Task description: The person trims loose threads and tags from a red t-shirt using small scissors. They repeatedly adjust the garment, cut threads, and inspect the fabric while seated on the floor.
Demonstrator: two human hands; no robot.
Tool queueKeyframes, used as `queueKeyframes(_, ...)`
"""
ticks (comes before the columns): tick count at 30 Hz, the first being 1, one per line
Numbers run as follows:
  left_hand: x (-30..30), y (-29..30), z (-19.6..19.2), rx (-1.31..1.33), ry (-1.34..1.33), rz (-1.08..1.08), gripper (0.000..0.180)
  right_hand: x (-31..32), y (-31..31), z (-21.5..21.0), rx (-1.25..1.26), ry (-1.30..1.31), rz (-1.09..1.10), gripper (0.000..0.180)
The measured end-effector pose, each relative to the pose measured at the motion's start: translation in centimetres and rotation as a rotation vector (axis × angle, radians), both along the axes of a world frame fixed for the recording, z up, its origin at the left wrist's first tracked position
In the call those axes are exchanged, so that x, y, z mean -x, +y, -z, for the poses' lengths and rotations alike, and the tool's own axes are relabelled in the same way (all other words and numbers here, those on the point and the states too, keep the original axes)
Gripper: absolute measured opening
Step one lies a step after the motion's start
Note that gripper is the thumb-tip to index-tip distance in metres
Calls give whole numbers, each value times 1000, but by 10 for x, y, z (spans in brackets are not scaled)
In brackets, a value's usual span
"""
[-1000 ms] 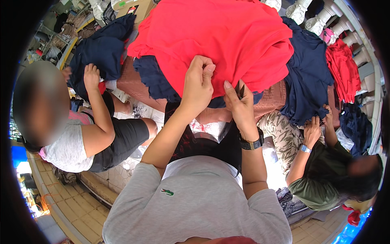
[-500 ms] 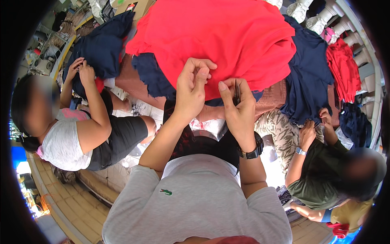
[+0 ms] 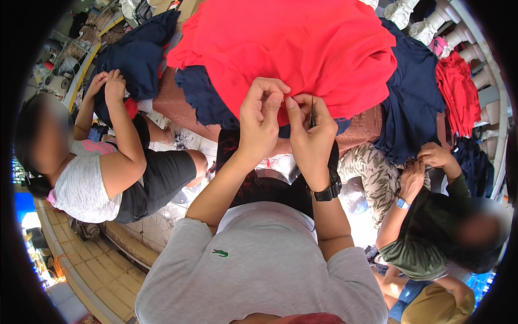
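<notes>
Both your hands pinch the red garment's (image 3: 291, 48) near hem over the desk (image 3: 172, 102), left hand (image 3: 261, 121) gripping cloth, right hand (image 3: 310, 129) closed on small dark snips (image 3: 312, 112), trimming threads—keep the hem taut.

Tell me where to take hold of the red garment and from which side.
Grip the red garment at its near lower edge, coming from the person's side. That hem hangs free over the pile's front, where the left hand and right hand already pinch it.
</notes>
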State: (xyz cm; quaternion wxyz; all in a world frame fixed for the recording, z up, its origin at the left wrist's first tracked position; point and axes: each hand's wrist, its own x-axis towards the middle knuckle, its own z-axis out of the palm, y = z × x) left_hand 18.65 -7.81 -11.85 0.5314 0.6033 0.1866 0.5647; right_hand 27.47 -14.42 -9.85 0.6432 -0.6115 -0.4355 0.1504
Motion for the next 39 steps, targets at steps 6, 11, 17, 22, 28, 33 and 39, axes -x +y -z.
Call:
queueKeyframes(6,2,2,-4,34,11,-13,13,-4,-10,7,-30,92,-155,11)
queueKeyframes(11,3,3,-1,84,-28,2,14,-6,-32,-3,100,151,-317,11)
queueKeyframes(17,5,6,2,115,-78,56,13,-14,-39,1,169,-18,-322,10)
queueKeyframes(22,7,2,2,137,-118,53,9,-13,-25,2,-13,127,5,18)
queueKeyframes(28,11,-4,4,-6,127,-102,23,-16,-24,13,-1,183,-38,17)
queueKeyframes(33,6,1,9,-37,343,-261,21,-13,-27,11,10,154,-43,16)
queueKeyframes(39,11,5,13,240,123,51,11,2,-39,-12,74,128,-173,20)
